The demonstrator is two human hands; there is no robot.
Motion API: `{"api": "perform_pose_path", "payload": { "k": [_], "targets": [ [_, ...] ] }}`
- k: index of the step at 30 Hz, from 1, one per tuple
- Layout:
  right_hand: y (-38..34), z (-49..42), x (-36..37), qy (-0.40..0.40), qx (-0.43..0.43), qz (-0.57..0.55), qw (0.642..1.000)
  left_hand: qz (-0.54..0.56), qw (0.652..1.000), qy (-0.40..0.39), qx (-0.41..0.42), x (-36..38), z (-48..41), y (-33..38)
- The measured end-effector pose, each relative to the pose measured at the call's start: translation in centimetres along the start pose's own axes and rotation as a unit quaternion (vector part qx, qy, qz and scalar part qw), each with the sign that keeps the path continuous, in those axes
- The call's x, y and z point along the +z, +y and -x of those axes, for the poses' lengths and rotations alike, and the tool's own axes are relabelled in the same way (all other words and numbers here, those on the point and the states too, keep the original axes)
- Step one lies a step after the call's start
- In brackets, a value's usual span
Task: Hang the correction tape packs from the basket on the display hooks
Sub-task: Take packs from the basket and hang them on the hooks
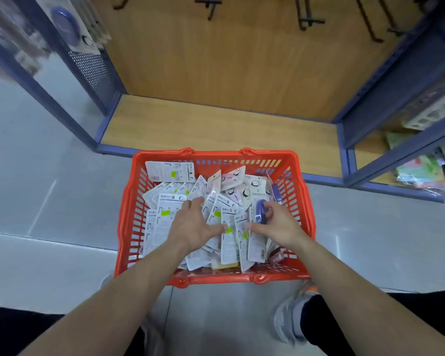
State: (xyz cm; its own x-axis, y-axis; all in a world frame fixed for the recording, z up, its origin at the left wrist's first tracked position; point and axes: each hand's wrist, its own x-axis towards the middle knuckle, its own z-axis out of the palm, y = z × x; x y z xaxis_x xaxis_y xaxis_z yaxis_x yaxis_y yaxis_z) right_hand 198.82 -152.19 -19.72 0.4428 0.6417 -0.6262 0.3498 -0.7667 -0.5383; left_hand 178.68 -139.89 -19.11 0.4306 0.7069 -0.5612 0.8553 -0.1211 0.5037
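Basket [213, 153]: orange plastic with slotted walls, standing on the grey floor [49, 201] just in front of the shelf unit's wooden base [216, 124].
Contents: a loose heap of correction tape packs [170, 173] fills the basket. Most lie back side up, overlapping at all angles.
Left hand [194, 224]: palm down on the heap, left of the basket's middle. Its fingers are spread forward over the cards and the thumb is stretched out to the side. It rests on the packs without closing round any.
Right hand [278, 222]: inside the basket near its right wall. The fingers curl round a purple pack [260, 210] while the thumb points toward the other hand.
Arms: both bare forearms reach in over the basket's near rim.
Pack look: flat white cards with small print and a bright green sticker. A few lie face up at the basket's far side, showing pink dispensers under clear blisters and a cartoon drawing.
Purple pack: a rounded purple dispenser on a card, tilted up on edge within the fingers.
Display hooks [308, 14]: dark metal prongs on the wooden back panel [242, 60], well beyond the basket, bare.
Hung pack [64, 19]: blurred, with a blue dispenser, on the side panel far left of the basket.
Shoe [288, 319]: grey, on the floor just behind the basket's near right corner.
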Motion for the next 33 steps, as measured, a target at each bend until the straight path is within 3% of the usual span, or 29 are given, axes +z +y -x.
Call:
{"api": "perform_pose_path", "payload": {
  "k": [6, 15, 24, 33],
  "targets": [
    [0.4, 0.3, 2.1, 0.041, -0.027, 0.073, 0.996, -0.010, 1.000, -0.004, -0.021, 0.7, -1.4, -0.1],
    [1.8, 0.3, 2.6, 0.104, -0.065, -0.019, 0.992, -0.049, 0.997, 0.017, 0.052, 1.7, 0.1, 2.8],
    [2.5, -0.2, 2.0, -0.012, -0.009, 0.018, 1.000, 0.038, 0.998, -0.039, 0.036, 2.2, 0.9, 2.5],
    [3.3, 1.6, 0.9, 0.081, 0.016, -0.033, 0.996, 0.172, 0.980, -0.087, 0.044, 2.5, -0.2, 1.2]
  ]
}}
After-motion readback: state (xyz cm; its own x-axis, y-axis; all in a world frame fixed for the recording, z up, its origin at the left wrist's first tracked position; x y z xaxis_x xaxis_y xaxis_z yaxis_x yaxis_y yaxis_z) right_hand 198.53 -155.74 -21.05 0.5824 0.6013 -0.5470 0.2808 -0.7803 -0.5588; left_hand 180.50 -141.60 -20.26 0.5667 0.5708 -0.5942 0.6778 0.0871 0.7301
